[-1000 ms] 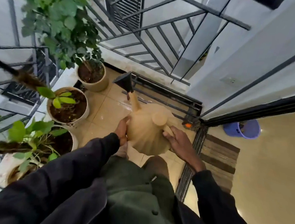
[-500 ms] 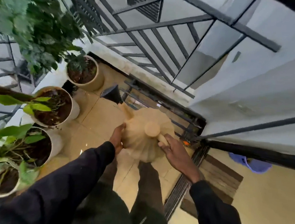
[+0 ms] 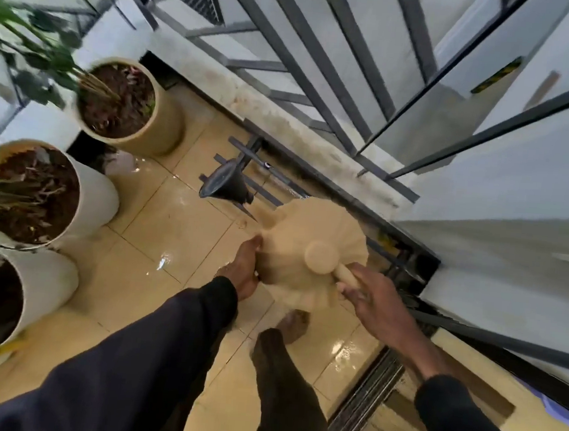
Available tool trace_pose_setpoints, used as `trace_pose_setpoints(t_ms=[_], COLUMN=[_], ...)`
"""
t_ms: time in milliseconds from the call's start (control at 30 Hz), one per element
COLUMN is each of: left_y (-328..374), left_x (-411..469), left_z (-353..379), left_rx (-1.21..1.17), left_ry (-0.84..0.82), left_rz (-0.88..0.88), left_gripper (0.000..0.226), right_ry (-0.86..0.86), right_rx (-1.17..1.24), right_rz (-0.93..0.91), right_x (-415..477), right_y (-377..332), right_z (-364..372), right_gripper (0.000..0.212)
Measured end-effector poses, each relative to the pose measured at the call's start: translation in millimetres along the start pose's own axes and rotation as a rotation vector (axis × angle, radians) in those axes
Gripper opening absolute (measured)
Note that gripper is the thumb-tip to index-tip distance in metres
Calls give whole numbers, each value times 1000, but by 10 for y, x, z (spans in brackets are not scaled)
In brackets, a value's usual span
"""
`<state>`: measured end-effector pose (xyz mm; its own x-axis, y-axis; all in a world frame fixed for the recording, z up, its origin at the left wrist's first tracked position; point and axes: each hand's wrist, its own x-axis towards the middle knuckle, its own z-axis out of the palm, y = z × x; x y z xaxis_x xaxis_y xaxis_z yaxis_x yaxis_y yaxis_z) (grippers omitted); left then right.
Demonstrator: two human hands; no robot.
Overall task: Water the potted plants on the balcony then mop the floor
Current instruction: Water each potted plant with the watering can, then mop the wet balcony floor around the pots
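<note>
Two-handed, hold watering can level: fingers of left hand flat on its side, right hand curled round its handle. Swing spout over pots left of it, tip slowly.

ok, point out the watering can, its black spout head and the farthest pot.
watering can (image 3: 291, 236): head view, on the ribbed beige body.
black spout head (image 3: 225, 184): head view, on the funnel's outer side.
farthest pot (image 3: 167, 124): head view, on the beige outer wall, right of the soil.
</note>
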<state>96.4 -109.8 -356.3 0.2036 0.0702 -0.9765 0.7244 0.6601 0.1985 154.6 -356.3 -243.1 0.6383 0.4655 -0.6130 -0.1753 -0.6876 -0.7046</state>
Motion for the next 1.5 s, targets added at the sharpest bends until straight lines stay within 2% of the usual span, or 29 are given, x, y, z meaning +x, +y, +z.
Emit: trace_pose_setpoints(t_ms=[67,133,400,600,700,800,933,1067,1200,1500], left_y=[54,104,292,290,310,319,292,314,377,722], left_x=[220,515,1368,1598,1653,1542,1131,293,-740,-2967], left_z=[144,246,417,397,363,367,300,210,101,126], left_rx=[25,44,51,65,62,89,117,182,311,788], left_ry=[-15,-18,-25,-93,-140,-161,-127,-114,-198,-383], left_rz=[11,20,57,56,71,94,137,141,187,457], left_gripper=[52,43,55,50,50,49,42,40,40,36], right_ry=[10,34,132,164,213,268,336,374,428,596], right_rx=[-3,-15,-10,33,59,-6,-130,-111,5,211], right_rz=[16,15,20,29,50,57,142,181,217,160], right_x=[279,555,1306,1445,1414,1354,1122,606,-127,-1751], right_y=[227,424,885,1116,1157,1107,855,426,-297,-1724], right_z=[34,72,191,345,407,461,545,525,343,-174], right_gripper=[8,8,15,14,21,24,43,55,44,23])
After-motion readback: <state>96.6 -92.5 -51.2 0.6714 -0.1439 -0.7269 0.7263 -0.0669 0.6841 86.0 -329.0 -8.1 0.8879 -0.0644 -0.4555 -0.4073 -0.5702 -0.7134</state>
